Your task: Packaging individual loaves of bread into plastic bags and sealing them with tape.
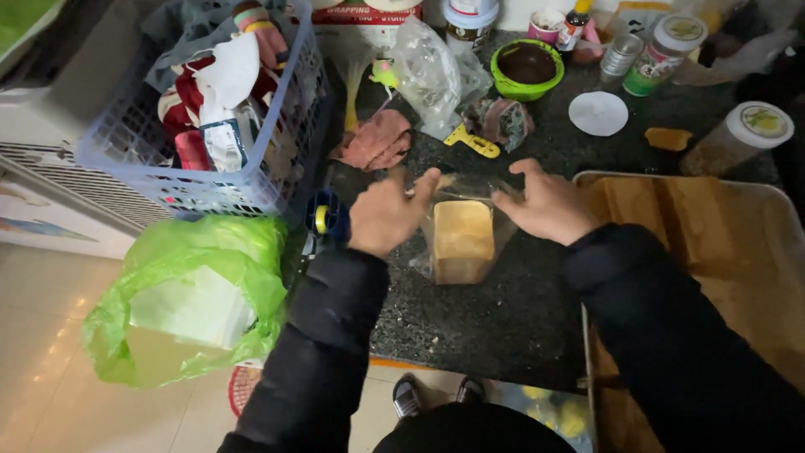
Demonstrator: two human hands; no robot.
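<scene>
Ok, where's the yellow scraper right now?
In the head view the yellow scraper lies on the dark counter, beyond the left hand and right hand, between the pink cloth and green bowl.

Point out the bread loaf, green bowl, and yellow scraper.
bread loaf (462,241), head view, top crust.
green bowl (503,84), head view, front rim.
yellow scraper (475,143), head view, middle of the handle.

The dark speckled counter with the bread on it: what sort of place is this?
Probably a home kitchen or small baking corner. The hands work on a loaf in a clear bag, a baking tray holds more bread, and jars crowd the counter.
</scene>
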